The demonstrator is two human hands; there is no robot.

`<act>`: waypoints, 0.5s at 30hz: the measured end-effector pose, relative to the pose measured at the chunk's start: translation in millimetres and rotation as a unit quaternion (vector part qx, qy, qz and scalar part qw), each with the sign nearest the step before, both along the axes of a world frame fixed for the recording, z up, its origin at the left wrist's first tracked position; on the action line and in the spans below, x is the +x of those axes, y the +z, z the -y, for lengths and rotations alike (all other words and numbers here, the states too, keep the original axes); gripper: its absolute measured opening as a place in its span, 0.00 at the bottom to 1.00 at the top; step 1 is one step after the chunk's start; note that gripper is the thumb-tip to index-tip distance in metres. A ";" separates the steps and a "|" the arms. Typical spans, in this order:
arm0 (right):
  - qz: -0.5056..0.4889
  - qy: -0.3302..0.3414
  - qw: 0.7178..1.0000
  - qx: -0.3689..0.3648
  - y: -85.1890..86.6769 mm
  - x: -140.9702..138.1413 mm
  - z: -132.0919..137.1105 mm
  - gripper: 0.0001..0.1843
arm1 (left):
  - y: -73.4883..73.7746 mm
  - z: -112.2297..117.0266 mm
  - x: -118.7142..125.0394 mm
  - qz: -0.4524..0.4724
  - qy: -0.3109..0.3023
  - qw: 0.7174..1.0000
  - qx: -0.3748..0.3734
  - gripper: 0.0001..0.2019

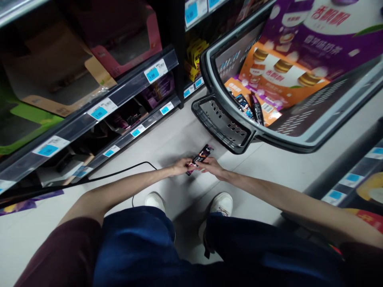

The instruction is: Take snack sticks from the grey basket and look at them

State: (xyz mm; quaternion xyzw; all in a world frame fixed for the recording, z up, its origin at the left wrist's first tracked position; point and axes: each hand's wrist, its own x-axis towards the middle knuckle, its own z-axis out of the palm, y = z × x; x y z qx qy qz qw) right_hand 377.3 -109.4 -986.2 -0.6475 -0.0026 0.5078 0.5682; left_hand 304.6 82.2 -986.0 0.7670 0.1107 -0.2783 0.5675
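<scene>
A dark snack packet (204, 153) with pink and orange print lies slanted between my two hands, low over the floor. My left hand (182, 166) pinches its lower left side. From the other side, my right hand (212, 166) has its fingers closed on the packet's lower right edge. The writing on it is too small to read. Just beyond my hands stands a grey shopping basket (230, 140) with a black handle part toward me. Inside it are a few dark packets (256, 108) on an orange and purple carton (284, 75).
Shelves with blue price tags (103, 108) rise on the left, holding open display cartons (60, 67). Yellow packets (194, 56) hang farther back. A thin black cable (128, 166) crosses the floor by my left arm. Another shelf edge (344, 183) runs along the right.
</scene>
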 end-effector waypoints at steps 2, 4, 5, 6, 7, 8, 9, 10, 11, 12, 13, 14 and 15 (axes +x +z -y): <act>0.019 -0.002 1.000 0.009 -2.9 -1.9 1.7 0.22 | -1.4 0.4 -0.1 -0.016 0.013 1.000 -0.012 0.11; 0.022 0.003 1.000 0.019 -4.7 -3.3 2.2 0.25 | -0.5 -2.2 1.0 -0.028 0.023 0.999 -0.021 0.16; 0.023 0.004 0.999 0.023 -5.1 -3.6 2.1 0.26 | 1.0 -4.3 2.0 -0.033 0.026 0.999 -0.027 0.17; 0.024 0.003 0.999 0.027 -5.1 -3.4 1.8 0.27 | 2.9 -6.6 3.2 -0.037 0.028 0.998 -0.035 0.18; 0.025 -0.002 0.999 0.032 -4.9 -2.9 1.4 0.28 | 5.1 -8.7 4.4 -0.041 0.030 0.998 -0.044 0.20; 0.024 -0.010 0.999 0.037 -4.6 -2.0 1.0 0.28 | 7.4 -10.5 5.7 -0.045 0.032 0.997 -0.054 0.21; 0.021 -0.019 0.999 0.042 -4.3 -0.8 0.5 0.29 | 9.4 -11.6 6.9 -0.049 0.034 0.996 -0.066 0.22; 0.017 -0.028 0.998 0.048 -4.3 0.7 0.1 0.29 | 11.0 -12.1 7.8 -0.055 0.036 0.995 -0.078 0.23; 0.013 -0.036 0.998 0.053 -4.6 2.2 -0.2 0.29 | 11.9 -11.9 8.4 -0.060 0.039 0.993 -0.090 0.24; 0.011 -0.043 0.997 0.055 -5.4 3.6 -0.3 0.29 | 12.2 -11.0 8.6 -0.066 0.045 0.992 -0.102 0.24; 0.011 -0.049 0.997 0.056 -6.8 4.9 -0.3 0.28 | 11.7 -9.8 8.5 -0.073 0.054 0.989 -0.117 0.25; 0.016 -0.053 0.997 0.056 -8.6 5.9 -0.2 0.28 | 10.5 -8.3 8.1 -0.078 0.066 0.986 -0.131 0.26; 0.022 -0.055 0.997 0.055 -10.9 6.7 0.0 0.28 | 8.7 -6.8 7.6 -0.078 0.078 0.984 -0.142 0.27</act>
